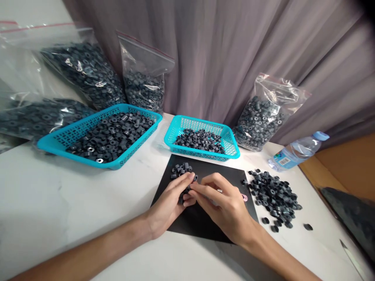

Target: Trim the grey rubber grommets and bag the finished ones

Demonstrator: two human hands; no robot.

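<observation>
My left hand [172, 195] is closed around several small dark grey rubber-like rings, with one ring [195, 178] pinched at the thumb and fingertip. Against that ring press the bent fingertips of my right hand [224, 201]; what they grip is hidden. A pink end with a hole [245, 198] shows past the right hand, and I cannot tell whether it belongs to a tool in the hand or lies on the mat. Both hands are over a black mat [202, 226]. Just beyond the left hand, a small group of rings [178, 169] rests on the mat.
Two blue baskets, a large one [113, 166] at left and a smaller one [202, 153] at centre, hold more rings. A loose pile [275, 197] lies at right beside a water bottle [299, 152]. Filled zip bags [143, 88] stand along the grey curtain [205, 58].
</observation>
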